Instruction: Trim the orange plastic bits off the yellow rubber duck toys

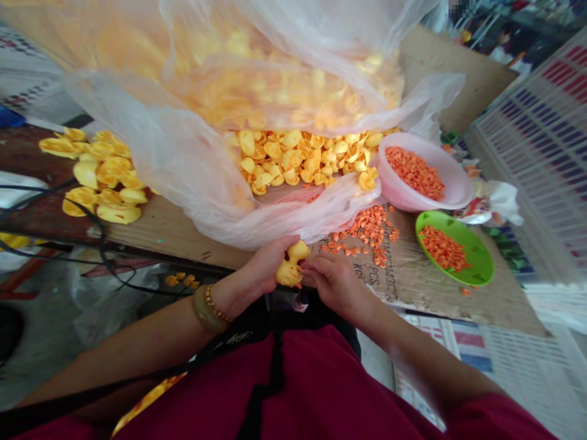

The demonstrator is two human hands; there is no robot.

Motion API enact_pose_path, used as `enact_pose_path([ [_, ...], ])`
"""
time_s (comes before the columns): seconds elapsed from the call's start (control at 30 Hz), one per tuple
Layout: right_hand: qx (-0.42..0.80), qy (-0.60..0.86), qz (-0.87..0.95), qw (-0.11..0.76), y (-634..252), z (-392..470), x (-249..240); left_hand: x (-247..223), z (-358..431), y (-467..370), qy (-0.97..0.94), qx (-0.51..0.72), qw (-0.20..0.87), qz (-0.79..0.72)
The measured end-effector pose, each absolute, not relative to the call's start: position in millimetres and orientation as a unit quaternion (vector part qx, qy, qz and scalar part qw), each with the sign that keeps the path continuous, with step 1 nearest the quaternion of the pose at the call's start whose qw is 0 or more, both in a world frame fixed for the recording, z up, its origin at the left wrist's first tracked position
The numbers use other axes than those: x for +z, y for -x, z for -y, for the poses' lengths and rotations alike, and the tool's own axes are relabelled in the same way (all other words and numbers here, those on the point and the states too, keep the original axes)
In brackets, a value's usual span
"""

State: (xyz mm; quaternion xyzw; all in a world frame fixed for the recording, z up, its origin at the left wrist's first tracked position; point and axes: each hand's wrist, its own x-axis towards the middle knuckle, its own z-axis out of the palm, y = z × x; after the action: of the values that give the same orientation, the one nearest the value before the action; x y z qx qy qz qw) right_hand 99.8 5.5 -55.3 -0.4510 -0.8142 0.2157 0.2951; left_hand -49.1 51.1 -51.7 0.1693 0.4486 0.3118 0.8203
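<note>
A person's left hand is gripping a small, two-lobed, glossy yellow plastic piece, thumb and fingers closing around its left side. The piece is sitting directly between the two hands, in front of the body and by the near edge of a flat brown cardboard sheet. The right hand is meeting the piece from the other side, its fingers bending inward and its fingertips bunching at the piece's right edge; whether they are pinching something cannot be told. A small orange tip is showing low on the piece, beside those fingertips.

Both forearms are angling inward from the sides, the left one wearing a thick, pale-brown bangle. Beyond the hands, a translucent white plastic bag is spilling hollow yellow plastic shells. Loose, small orange plastic bits are lying on the cardboard, near a shallow lime-green plastic bowl and a deep pale-pink plastic bowl, each holding more.
</note>
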Motion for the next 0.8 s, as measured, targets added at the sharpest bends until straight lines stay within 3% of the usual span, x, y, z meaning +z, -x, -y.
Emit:
enact_pose_path([
  [0.4,0.106,0.421,0.891,0.135,-97,-2,-36,-46,-52,48,-0.2,0.293,0.808,-0.471],
  [0.6,0.062,0.486,0.86,0.142,-78,-2,-53,-51,-60,41,-0.216,0.322,0.782,-0.488],
  [0.8,0.155,0.418,0.879,0.171,-79,-59,-69,-54,-49,113,-0.307,0.246,0.732,-0.556],
])
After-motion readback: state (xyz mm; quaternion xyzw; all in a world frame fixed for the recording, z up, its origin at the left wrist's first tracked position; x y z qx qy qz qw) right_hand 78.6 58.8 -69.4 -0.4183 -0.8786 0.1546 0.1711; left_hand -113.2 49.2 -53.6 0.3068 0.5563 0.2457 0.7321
